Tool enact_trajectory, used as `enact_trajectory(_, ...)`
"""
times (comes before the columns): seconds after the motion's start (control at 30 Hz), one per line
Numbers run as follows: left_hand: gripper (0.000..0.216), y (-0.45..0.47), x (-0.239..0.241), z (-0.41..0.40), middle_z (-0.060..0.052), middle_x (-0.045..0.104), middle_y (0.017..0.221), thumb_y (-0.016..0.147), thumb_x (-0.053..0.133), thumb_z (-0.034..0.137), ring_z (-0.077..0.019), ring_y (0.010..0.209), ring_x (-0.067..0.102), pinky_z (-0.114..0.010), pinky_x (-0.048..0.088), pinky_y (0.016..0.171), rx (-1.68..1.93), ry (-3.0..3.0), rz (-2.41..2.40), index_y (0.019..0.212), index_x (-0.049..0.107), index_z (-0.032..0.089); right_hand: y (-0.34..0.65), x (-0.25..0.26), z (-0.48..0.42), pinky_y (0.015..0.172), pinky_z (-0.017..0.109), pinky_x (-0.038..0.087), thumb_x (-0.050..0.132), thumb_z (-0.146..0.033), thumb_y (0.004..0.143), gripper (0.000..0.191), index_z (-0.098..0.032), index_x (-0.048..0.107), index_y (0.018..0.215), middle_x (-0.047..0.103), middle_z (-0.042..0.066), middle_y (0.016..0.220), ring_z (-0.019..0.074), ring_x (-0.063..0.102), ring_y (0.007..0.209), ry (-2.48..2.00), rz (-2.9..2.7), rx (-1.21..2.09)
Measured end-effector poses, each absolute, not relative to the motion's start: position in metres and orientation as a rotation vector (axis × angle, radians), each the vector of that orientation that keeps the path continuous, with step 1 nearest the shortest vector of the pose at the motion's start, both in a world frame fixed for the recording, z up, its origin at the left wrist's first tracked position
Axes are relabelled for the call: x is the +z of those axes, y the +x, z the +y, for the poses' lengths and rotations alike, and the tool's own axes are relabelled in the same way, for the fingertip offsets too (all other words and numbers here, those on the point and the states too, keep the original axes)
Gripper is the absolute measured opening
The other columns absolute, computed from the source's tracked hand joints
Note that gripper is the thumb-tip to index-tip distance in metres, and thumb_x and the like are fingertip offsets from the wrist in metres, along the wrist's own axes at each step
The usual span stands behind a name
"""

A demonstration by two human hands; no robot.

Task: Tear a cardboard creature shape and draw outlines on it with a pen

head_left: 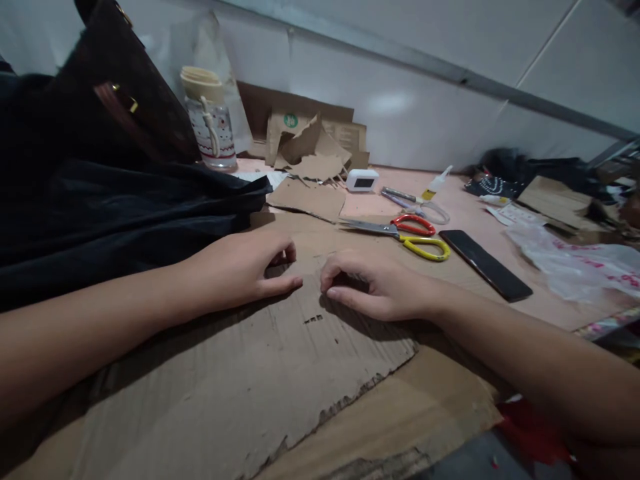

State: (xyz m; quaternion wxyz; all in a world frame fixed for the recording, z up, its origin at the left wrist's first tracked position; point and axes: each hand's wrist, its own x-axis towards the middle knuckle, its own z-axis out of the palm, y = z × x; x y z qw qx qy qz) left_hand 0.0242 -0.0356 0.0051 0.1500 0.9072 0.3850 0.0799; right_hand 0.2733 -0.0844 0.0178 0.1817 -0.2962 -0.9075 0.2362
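My left hand (245,270) rests on a sheet of brown corrugated cardboard (215,393). Its fingers bend loosely, the thumb stands apart from them, and I see nothing in it. Facing it across a small gap, my right hand (375,283) lies on the same sheet. Its fingers are curled, with the thumb tip close against the fingertips, and nothing shows inside the loop. Just beyond the right hand are scissors (395,229) with one red and one yellow handle. A dark phone (485,265) lies to their right.
A dark bag (135,93) and black cloth (150,207) fill the left. Behind are a bottle (209,120), torn cardboard (320,143), a white device with a display (362,180) and a small glue bottle (436,184). A plastic bag (575,260) lies at right.
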Motion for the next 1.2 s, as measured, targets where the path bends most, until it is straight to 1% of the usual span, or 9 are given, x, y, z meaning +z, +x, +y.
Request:
enact_trajectory(0.17,0.083,0.024,0.014,-0.056,-0.016,0.065,0.121,0.069,0.066,0.085,-0.0385,0.110,0.062,-0.044,0.051,0.086,0.106,2.605,1.211,0.120,0.065,0.020,0.273,0.021,-0.086,0.080,0.029,0.052,0.058,-0.020,0.097,0.008,-0.017,0.065,0.097,0.074,0.006,0.094,0.0167,0.066,0.086,-0.857,-2.576,0.664)
enact_trajectory(0.33,0.101,0.029,0.014,-0.071,-0.022,0.060,0.133,0.064,0.069,0.085,-0.0470,0.123,0.055,-0.054,0.049,0.095,-0.004,2.663,1.310,0.138,0.059,0.016,0.274,0.020,-0.085,0.079,0.028,0.052,0.058,-0.019,0.097,0.008,-0.017,0.066,0.099,0.074,0.006,0.093,0.0161,0.066,0.085,-0.872,-2.529,0.668)
enact_trajectory(0.43,0.098,0.029,0.012,-0.065,-0.022,0.063,0.129,0.063,0.073,0.081,-0.0441,0.117,0.060,-0.050,0.050,0.093,-0.035,2.602,1.326,0.134,0.060,0.015,0.274,0.018,-0.085,0.077,0.028,0.052,0.057,-0.020,0.097,0.009,-0.017,0.066,0.099,0.074,0.005,0.091,0.0157,0.067,0.082,-0.920,-2.472,0.699)
enact_trajectory(0.53,0.088,0.026,0.013,-0.058,-0.017,0.069,0.116,0.065,0.072,0.079,-0.0379,0.102,0.066,-0.041,0.051,0.080,-0.064,2.509,1.312,0.127,0.060,0.017,0.273,0.017,-0.086,0.077,0.027,0.053,0.058,-0.020,0.097,0.010,-0.017,0.067,0.100,0.075,0.004,0.091,0.0155,0.068,0.082,-0.963,-2.413,0.727)
enact_trajectory(0.63,0.069,0.026,0.020,-0.058,-0.012,0.072,0.098,0.070,0.065,0.079,-0.0328,0.085,0.067,-0.036,0.046,0.065,-0.129,2.455,1.324,0.107,0.064,0.022,0.272,0.018,-0.087,0.078,0.026,0.054,0.059,-0.019,0.096,0.011,-0.016,0.068,0.102,0.077,0.005,0.094,0.0154,0.070,0.084,-0.977,-2.382,0.710)
enact_trajectory(0.73,0.060,0.028,0.029,-0.061,-0.011,0.072,0.092,0.075,0.055,0.079,-0.0305,0.079,0.066,-0.035,0.042,0.062,-0.134,2.429,1.351,0.093,0.062,0.023,0.272,0.019,-0.087,0.078,0.024,0.054,0.061,-0.018,0.096,0.011,-0.015,0.069,0.102,0.077,0.005,0.094,0.0144,0.071,0.085,-0.937,-2.375,0.618)
enact_trajectory(0.83,0.054,0.025,0.036,-0.053,-0.010,0.073,0.094,0.082,0.045,0.072,-0.0290,0.081,0.066,-0.034,0.043,0.066,-0.141,2.358,1.329,0.097,0.061,0.023,0.272,0.019,-0.086,0.080,0.024,0.054,0.061,-0.017,0.096,0.011,-0.014,0.069,0.101,0.077,0.005,0.095,0.0139,0.070,0.086,-0.889,-2.351,0.528)
enact_trajectory(1.03,0.042,0.002,0.030,-0.017,-0.006,0.075,0.110,0.086,0.044,0.055,-0.0294,0.097,0.067,-0.035,0.044,0.080,-0.028,2.428,1.362,0.110,0.067,0.029,0.271,0.018,-0.086,0.089,0.028,0.054,0.057,-0.018,0.099,0.016,-0.014,0.070,0.107,0.077,0.008,0.105,0.0170,0.070,0.098,-0.872,-2.489,0.622)
enact_trajectory(1.2,0.053,0.009,0.019,-0.029,-0.010,0.074,0.096,0.087,0.043,0.071,-0.0308,0.080,0.066,-0.035,0.039,0.065,-0.062,2.505,1.482,0.101,0.065,0.025,0.271,0.017,-0.086,0.087,0.029,0.052,0.055,-0.018,0.100,0.015,-0.015,0.069,0.105,0.077,0.007,0.102,0.0173,0.070,0.096,-0.829,-2.530,0.555)
